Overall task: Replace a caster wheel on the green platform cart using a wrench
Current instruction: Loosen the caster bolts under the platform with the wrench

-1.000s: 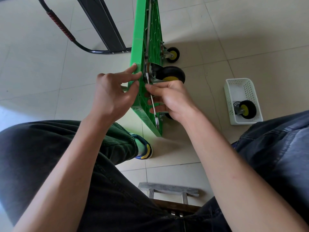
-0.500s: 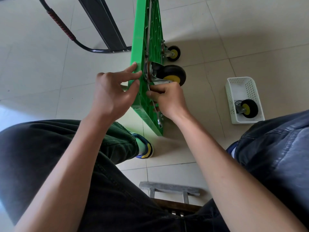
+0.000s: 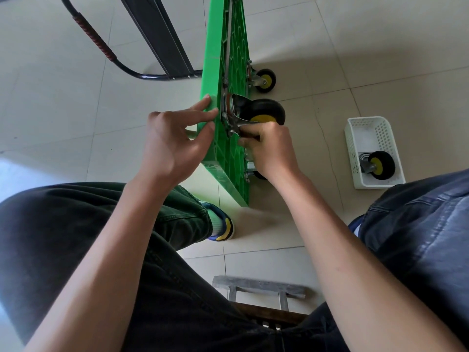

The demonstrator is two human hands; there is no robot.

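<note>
- Green platform cart (image 3: 228, 158) stands on its side edge on the tiled floor (image 3: 380, 59), ribbed underside facing your right.
- Its black folded handle (image 3: 142, 34) lies out to the left of the deck, red-black grip on the tube.
- Your left hand (image 3: 170, 141) is on the deck's left face and edge: fingers (image 3: 203, 104) straight, spread, fingertips pressing the green plastic. Holding nothing.
- Your right hand (image 3: 271, 148) is on the underside, right at the caster mounting plate (image 3: 229, 115). Fingers curled tight around something small at the plate's lower corner; can't tell what it is, your own hand hides it.
- No wrench clearly visible in that grip; can't tell if one is there.
- Caster wheel (image 3: 264, 113) at that plate: black tyre, yellow hub, metal fork, sticking out to the right just above your right hand, touching or nearly touching the knuckles.
- Second caster (image 3: 264, 80) further up the deck, near the floor, same colours.
- Another caster (image 3: 256, 174) partly hidden under your right wrist at the near end.
- White perforated basket (image 3: 355, 138) on the floor, well to the right of the cart; a loose caster wheel (image 3: 378, 165) lies in its near end.
- Your left foot in a blue-yellow shoe (image 3: 223, 227) sits just beside the cart's near corner.
- You're seated on a wooden stool (image 3: 258, 285), dark trousers both sides of frame.
</note>
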